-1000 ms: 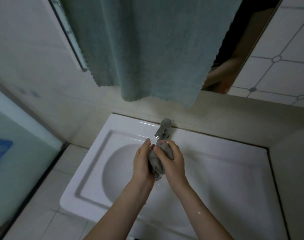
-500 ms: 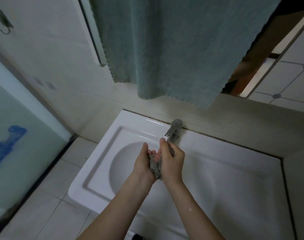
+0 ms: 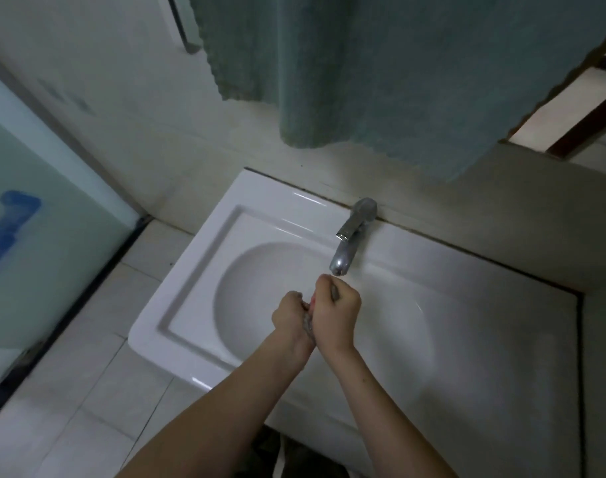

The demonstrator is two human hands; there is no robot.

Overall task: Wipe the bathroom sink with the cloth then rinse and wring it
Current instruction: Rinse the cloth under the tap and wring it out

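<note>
Head view: both forearms reach up from the bottom edge and meet over the bowl of the white sink (image 3: 198, 270), just below the spout of the chrome faucet (image 3: 349, 236). The left hand (image 3: 289, 317) is curled into a fist, knuckles up, with its wrist angled in toward the right. The right hand (image 3: 337, 313) is also fisted, set slightly higher and nearer the spout, thumb side facing the faucet. The two fists are pressed together side by side, and both grip the grey cloth (image 3: 307, 325). The cloth is bunched tight between them, so only a small wad shows at the seam where the hands meet, and a sliver shows in the crook of the right fist. The cloth sits above the basin, clear of the porcelain. Blur makes it impossible to tell whether water is coming from the spout.

The faucet stands at the back rim of the sink, against the wall. A large green towel (image 3: 380, 81) hangs on the wall above it. Pale floor tiles (image 3: 87, 374) lie to the left of the sink, and a frosted glass panel (image 3: 35, 219) with a blue mark stands further left.
</note>
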